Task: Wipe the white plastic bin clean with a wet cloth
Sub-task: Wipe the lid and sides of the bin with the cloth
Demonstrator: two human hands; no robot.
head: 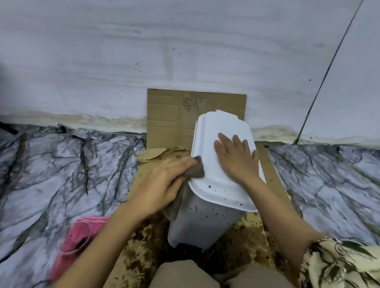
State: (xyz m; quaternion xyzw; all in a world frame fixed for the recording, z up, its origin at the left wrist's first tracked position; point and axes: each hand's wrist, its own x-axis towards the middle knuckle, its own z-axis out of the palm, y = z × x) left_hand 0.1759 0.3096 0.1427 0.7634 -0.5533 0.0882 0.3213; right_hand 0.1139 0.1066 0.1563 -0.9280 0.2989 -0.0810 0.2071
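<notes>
stained cardboard [147, 237] under white bin [204, 222], left hand [159, 186] gripping seemingly damp cloth [196, 172]

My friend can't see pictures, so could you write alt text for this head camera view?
A person's left hand presses a grey-brown cloth against the left edge of a white plastic bin, while the right hand lies flat on its closed lid. The bin, flecked with dark spots, stands on stained cardboard by a wall, with a pink cloth nearby.
</notes>
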